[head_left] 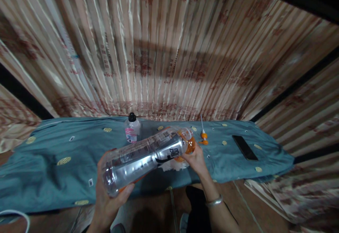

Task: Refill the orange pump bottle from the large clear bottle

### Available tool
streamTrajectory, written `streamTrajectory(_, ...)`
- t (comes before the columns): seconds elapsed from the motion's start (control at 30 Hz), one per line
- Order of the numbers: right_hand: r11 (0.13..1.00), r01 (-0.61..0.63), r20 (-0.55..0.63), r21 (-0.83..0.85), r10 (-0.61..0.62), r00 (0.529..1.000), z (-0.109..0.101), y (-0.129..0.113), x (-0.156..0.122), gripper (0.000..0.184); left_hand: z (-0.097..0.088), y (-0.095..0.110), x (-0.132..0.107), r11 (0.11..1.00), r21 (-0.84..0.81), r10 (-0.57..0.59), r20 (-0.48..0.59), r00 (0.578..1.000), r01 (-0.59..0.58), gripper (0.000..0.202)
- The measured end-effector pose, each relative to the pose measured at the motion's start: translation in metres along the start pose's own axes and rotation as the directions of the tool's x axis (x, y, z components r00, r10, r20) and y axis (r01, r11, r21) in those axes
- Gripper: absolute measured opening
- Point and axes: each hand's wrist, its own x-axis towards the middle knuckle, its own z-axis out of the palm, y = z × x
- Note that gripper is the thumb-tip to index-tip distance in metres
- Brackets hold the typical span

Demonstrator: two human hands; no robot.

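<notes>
A large clear plastic bottle point(148, 155) with printed lettering is held tilted, its base toward me on the left and its mouth end up at the right. My left hand point(108, 194) is closed around the base end. At the mouth end, my right hand point(197, 158) grips an orange translucent bottle point(190, 144), partly hidden behind the clear one. Whether the two mouths touch, I cannot tell. Beneath them a white patch point(173, 165) shows on the cloth. An orange pump top point(203, 137) with its tube lies loose beyond my right hand.
A small clear bottle with a black cap and pink label point(132, 130) stands behind the large bottle. To the right lies a black phone point(244, 147). Teal patterned cloth point(76, 144) covers the surface, with curtains point(159, 49) behind it. A white cable point(19, 212) curves at lower left.
</notes>
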Motion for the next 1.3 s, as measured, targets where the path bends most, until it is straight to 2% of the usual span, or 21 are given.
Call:
streamTrajectory(0.13,0.999,0.034,0.030,0.014,-0.034,0.999,-0.001,-0.001,0.001,0.057,-0.001,-0.003,0.000,1.000,0.012,0.016,0.000,1.000,-0.016,0.085)
streamTrajectory(0.37,1.000,0.024,0.018,-0.014,-0.024,1.000,-0.002,0.004,0.001,0.060,-0.013,-0.027,0.008,0.990,0.057,0.128,0.030,0.991,-0.129,0.087)
streamTrajectory(0.4,1.000,0.023,0.019,-0.014,-0.023,1.000,-0.002,0.005,0.001,0.060,-0.013,-0.027,0.008,0.994,0.043,0.100,0.094,0.991,-0.104,0.087)
streamTrajectory(0.43,1.000,0.023,0.020,-0.016,-0.022,1.000,-0.002,0.006,0.001,0.061,-0.013,-0.027,0.007,0.995,0.037,0.084,0.098,0.992,-0.088,0.088)
streamTrajectory(0.47,1.000,0.022,0.019,-0.019,-0.022,1.000,-0.002,0.006,0.001,0.061,-0.013,-0.025,0.007,0.997,0.036,0.073,0.046,0.996,-0.074,0.089)
streamTrajectory(0.53,1.000,0.017,0.015,-0.016,-0.017,1.000,-0.002,0.005,0.001,0.061,-0.013,-0.021,0.006,0.997,0.052,0.060,0.009,0.998,-0.061,0.090)
streamTrajectory(0.63,1.000,0.012,0.021,0.009,-0.012,1.000,-0.001,0.002,0.001,0.062,-0.015,-0.020,0.009,0.998,0.039,0.039,0.075,0.996,-0.042,0.090)
streamTrajectory(0.7,1.000,0.009,0.025,0.026,-0.010,1.000,-0.001,0.001,0.001,0.063,-0.017,-0.024,0.012,0.997,0.051,0.061,0.076,0.995,-0.065,0.090)
streamTrajectory(0.83,1.000,-0.006,0.023,0.019,0.006,1.000,0.000,-0.001,0.001,0.063,-0.023,-0.033,0.014,0.977,0.082,0.191,0.054,0.980,-0.195,0.085)
streamTrajectory(0.87,1.000,-0.007,0.024,0.013,0.006,1.000,-0.001,-0.002,0.001,0.063,-0.024,-0.035,0.014,0.974,0.071,0.206,0.129,0.970,-0.217,0.086)
streamTrajectory(0.9,1.000,-0.005,0.025,0.010,0.005,1.000,-0.001,-0.003,0.001,0.062,-0.026,-0.036,0.014,0.971,0.064,0.216,0.157,0.964,-0.229,0.086)
streamTrajectory(0.97,1.000,-0.001,0.023,0.019,0.000,1.000,0.000,-0.005,0.001,0.059,-0.028,-0.037,0.015,0.969,0.072,0.219,0.185,0.958,-0.235,0.084)
streamTrajectory(1.3,0.999,-0.010,-0.004,0.040,0.010,1.000,0.002,-0.002,0.000,0.058,-0.027,-0.037,0.015,0.970,0.092,0.204,0.188,0.961,-0.224,0.083)
